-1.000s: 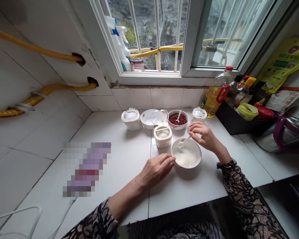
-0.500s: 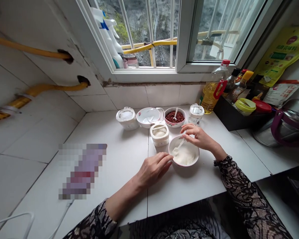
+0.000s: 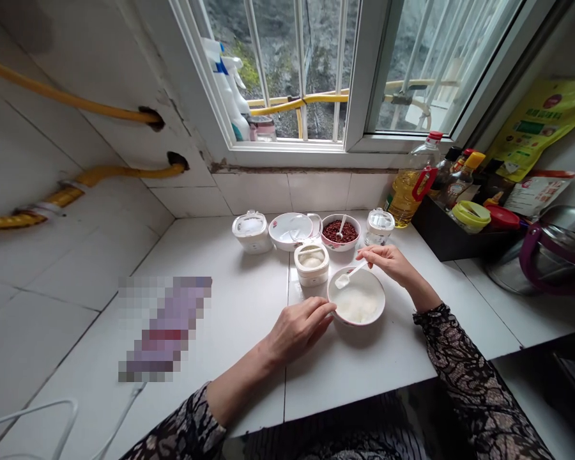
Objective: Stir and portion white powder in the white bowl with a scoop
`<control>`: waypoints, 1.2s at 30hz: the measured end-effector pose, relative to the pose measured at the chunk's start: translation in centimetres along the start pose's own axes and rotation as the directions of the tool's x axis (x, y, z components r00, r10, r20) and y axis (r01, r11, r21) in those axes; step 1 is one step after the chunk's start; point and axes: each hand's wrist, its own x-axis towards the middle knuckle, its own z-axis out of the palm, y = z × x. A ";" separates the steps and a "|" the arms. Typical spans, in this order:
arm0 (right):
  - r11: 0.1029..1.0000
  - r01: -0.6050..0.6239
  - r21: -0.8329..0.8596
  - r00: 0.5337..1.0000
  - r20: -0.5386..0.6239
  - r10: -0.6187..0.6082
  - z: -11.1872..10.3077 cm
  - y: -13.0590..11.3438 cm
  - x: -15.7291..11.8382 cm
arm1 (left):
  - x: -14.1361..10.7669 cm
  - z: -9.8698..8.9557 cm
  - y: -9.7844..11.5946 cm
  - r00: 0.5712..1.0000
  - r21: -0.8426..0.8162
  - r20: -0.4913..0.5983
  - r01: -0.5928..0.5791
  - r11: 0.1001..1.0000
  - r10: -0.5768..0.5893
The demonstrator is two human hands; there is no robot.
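The left hand (image 3: 301,327) lies with its fingers close together, fingertips at the left rim of the white bowl (image 3: 376,294); the right hand (image 3: 388,262) pinches a slim white spoon (image 3: 356,271) by its handle between thumb and fingers. I see the scoop end over the far left part of that bowl, above pale, fine-looking contents (image 3: 359,308) spread across the bottom – from here I can't tell whether it carries any.

I count three round, smooth bowls in all. Behind the white bowl stands the bean bowl (image 3: 341,246), heaped with small dark-red beans (image 3: 331,234) and a second white spoon (image 3: 342,225); farther back and left of it is the lid bowl (image 3: 278,230), with a clear plastic piece in it.

Canisters, three, squarish with rounded corners: the open canister (image 3: 312,277) just left of and behind the white bowl, pale stuff inside; the left canister (image 3: 255,245), well off to its back left; the clear canister (image 3: 379,225) behind it, a little to the right – then one glossy oil bottle (image 3: 404,195), farther back.
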 end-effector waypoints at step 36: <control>0.741 0.462 -0.486 0.861 0.048 -0.506 1.0 -0.6 -0.5 | -0.1 -0.2 0.0 1.000 0.011 0.018 0.005 1.000 -0.005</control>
